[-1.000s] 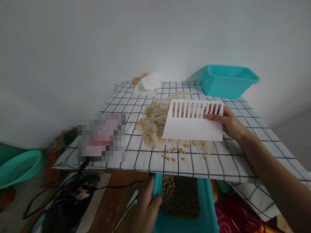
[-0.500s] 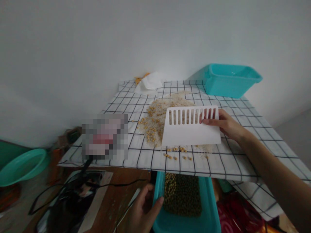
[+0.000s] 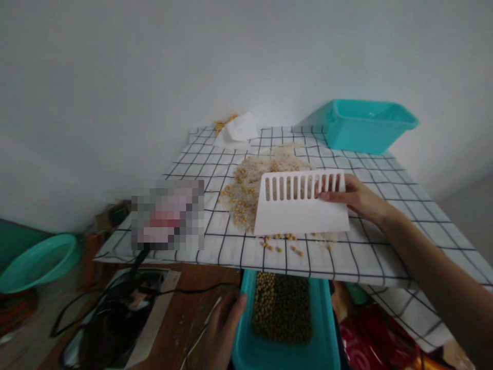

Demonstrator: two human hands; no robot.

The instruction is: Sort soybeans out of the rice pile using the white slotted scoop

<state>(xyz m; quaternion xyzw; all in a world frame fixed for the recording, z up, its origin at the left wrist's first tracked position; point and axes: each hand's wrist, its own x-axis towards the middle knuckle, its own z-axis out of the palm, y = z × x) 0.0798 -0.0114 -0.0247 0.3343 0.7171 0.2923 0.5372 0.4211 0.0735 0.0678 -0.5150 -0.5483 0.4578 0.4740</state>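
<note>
My right hand (image 3: 356, 198) grips the upper right edge of a white slotted plastic scraper (image 3: 302, 204), which stands tilted on the black-and-white checked tablecloth (image 3: 215, 241). Behind it lies a pile of rice mixed with yellow beans (image 3: 252, 182); a few loose beans (image 3: 281, 244) lie in front of its lower edge. Below the table's front edge, my left hand (image 3: 221, 331) holds the left rim of a teal tray (image 3: 321, 334) with beans (image 3: 281, 308) in it.
A teal bin (image 3: 367, 126) stands at the back right of the table and a crumpled white tissue (image 3: 236, 131) at the back. A blurred patch covers the table's left. Lower left are a green basin (image 3: 36, 262) and black cables (image 3: 115, 303); red packaging (image 3: 370, 339) lies lower right.
The scraper has slid towards the table's front edge, pushing loose beans ahead of it. My left hand has shifted along the teal tray's left rim.
</note>
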